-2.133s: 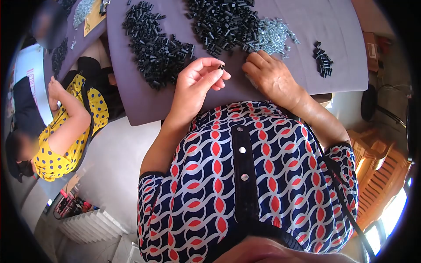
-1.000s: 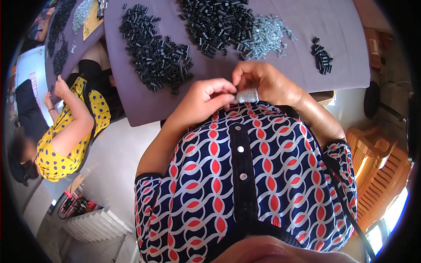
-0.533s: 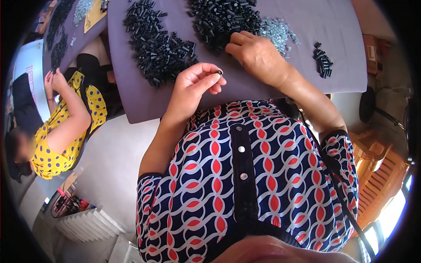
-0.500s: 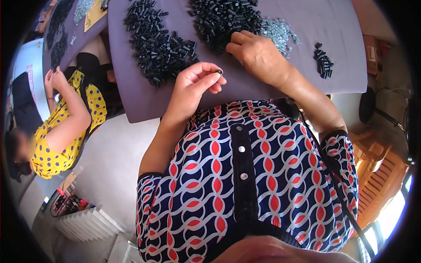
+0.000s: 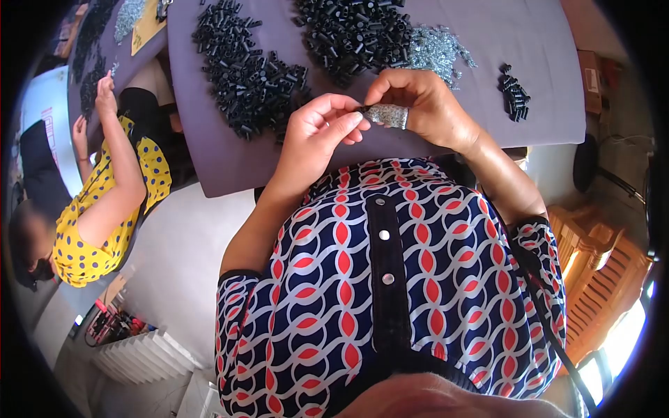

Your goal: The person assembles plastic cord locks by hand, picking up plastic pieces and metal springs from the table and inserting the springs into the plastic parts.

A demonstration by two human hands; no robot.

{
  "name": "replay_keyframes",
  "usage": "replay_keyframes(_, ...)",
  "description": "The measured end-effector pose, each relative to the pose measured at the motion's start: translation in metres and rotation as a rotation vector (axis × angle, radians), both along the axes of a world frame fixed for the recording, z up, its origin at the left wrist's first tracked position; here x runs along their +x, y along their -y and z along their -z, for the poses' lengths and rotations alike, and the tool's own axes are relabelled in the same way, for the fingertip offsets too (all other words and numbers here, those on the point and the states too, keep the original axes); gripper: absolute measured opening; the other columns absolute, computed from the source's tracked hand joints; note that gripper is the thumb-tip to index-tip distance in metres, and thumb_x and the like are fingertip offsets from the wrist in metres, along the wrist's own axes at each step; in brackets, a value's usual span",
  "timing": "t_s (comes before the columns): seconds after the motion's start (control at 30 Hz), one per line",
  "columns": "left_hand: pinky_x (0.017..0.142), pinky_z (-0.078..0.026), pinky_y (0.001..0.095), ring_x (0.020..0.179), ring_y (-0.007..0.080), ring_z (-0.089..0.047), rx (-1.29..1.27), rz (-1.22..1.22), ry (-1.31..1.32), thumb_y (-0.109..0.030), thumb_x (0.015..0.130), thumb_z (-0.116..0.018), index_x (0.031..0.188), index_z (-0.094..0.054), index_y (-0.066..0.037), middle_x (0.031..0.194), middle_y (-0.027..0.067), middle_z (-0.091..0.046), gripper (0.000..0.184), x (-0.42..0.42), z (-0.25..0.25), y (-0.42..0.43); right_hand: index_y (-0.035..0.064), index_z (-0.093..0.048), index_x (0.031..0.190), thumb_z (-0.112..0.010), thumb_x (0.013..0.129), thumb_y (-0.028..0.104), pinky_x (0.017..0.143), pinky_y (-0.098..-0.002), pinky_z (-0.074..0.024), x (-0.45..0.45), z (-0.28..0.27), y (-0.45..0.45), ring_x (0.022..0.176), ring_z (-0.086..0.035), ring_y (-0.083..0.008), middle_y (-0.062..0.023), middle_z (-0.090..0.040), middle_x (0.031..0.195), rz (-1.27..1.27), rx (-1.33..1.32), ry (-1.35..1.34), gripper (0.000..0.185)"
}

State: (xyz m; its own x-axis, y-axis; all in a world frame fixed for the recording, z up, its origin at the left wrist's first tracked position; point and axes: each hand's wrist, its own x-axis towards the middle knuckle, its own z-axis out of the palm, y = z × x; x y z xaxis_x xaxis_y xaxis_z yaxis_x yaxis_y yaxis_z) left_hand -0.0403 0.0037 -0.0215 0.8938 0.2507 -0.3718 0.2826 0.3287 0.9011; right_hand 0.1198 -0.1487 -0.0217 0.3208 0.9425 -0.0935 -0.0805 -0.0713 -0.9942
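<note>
My left hand [image 5: 322, 134] is closed in a pinch on a small black piece [image 5: 363, 109], mostly hidden by the fingertips. Close against it, my right hand [image 5: 435, 111] curls its fingers around a small silvery speckled piece [image 5: 387, 115], whose kind I cannot make out. The fingertips of both hands meet at the black piece, above the table's near edge. Behind the hands lies a large heap of short black cylindrical pieces [image 5: 352, 38], bordered on its right by a pile of small clear pieces [image 5: 439, 54].
Another heap of black pieces [image 5: 254, 83] spreads to the left on the purple-grey table [image 5: 516, 35]. A small cluster of black pieces [image 5: 514, 96] lies at right. A person in a yellow dotted top [image 5: 104, 216] works at a neighbouring table; wooden furniture [image 5: 599, 285] stands at right.
My right hand has come from the black heap to my left hand, and a silvery speckled piece now shows at its fingers. My left hand has shifted slightly right. The neighbouring person's hands have separated.
</note>
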Motion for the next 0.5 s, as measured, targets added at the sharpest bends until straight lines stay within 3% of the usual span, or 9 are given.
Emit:
replay_keyframes(0.07,0.077,-0.052,0.0253,0.081,0.0111,-0.064,0.014,0.01,-0.005,-0.01,0.098,-0.061,0.113,-0.063,0.001,0.095,0.0083,-0.072,0.019,0.002,-0.003,0.002,-0.003,-0.066,0.098,-0.066,0.085,-0.01,0.075,-0.0233,-0.0527,0.0,0.003,0.001,0.084,-0.064,-0.0081,-0.0019,-0.067,0.089,0.013,0.04,-0.115,0.015)
replay_keyframes(0.27,0.077,-0.052,0.0244,0.081,0.01,-0.063,0.085,0.028,-0.02,-0.008,0.098,-0.061,0.113,-0.063,0.002,0.094,0.0079,-0.071,0.019,0.0,-0.003,0.011,-0.005,-0.067,0.098,-0.063,0.079,-0.019,0.078,-0.0239,-0.0551,0.004,0.003,0.01,0.09,-0.066,-0.0115,-0.0033,-0.068,0.092,-0.03,-0.044,-0.236,0.024)
replay_keyframes(0.37,0.075,-0.052,0.0236,0.08,0.0091,-0.063,0.203,0.035,-0.013,-0.007,0.098,-0.061,0.113,-0.063,0.003,0.093,0.0072,-0.071,0.018,0.003,-0.004,0.015,-0.0031,-0.067,0.098,-0.067,0.087,-0.008,0.077,-0.0235,-0.0525,0.002,0.009,0.012,0.085,-0.063,-0.0089,-0.0027,-0.067,0.092,-0.027,0.007,-0.179,0.012)
replay_keyframes(0.5,0.073,-0.051,0.0226,0.078,0.0084,-0.062,0.194,0.123,-0.035,-0.007,0.098,-0.061,0.111,-0.063,0.004,0.092,0.0065,-0.07,0.017,0.004,-0.004,0.009,-0.0041,-0.066,0.098,-0.062,0.078,-0.018,0.082,-0.0272,-0.0531,-0.001,0.004,0.016,0.092,-0.064,-0.014,-0.005,-0.067,0.095,-0.008,0.039,0.307,0.024)
